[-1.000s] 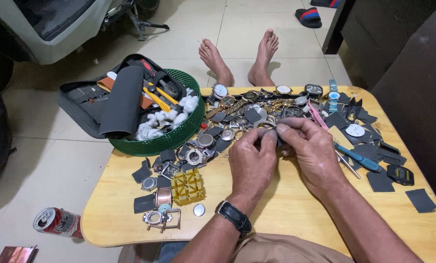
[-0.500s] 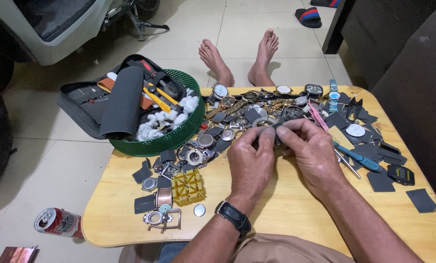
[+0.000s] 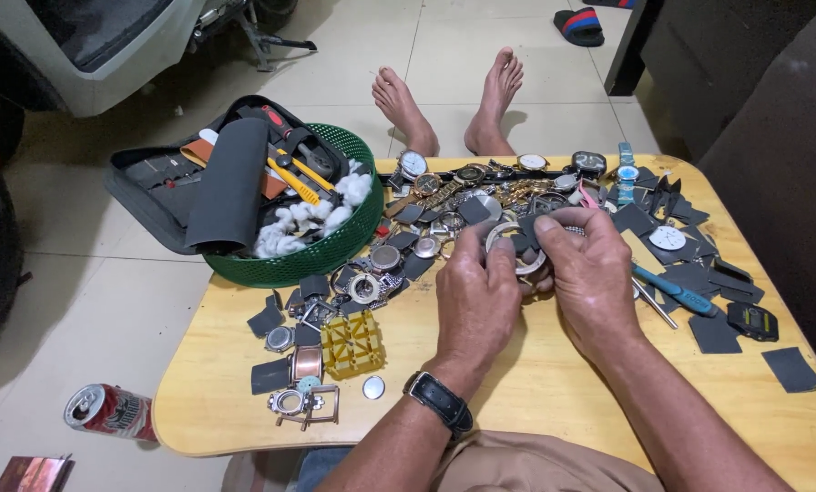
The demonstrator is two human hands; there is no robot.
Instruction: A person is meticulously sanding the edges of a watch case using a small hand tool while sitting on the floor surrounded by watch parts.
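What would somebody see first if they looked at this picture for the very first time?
Probably the two hands, left hand and right hand, holding a round silver watch case together over the middle of the yellow wooden table. Around them lies a big scatter of watches and parts. On the table's left corner sits a green basket stuffed with tools and white cotton.

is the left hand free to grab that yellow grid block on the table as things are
Probably not at once. The left hand is pinching a round watch case together with the right hand. The yellow grid block lies uncovered on the table just beside it, so the path looks open once it lets go.
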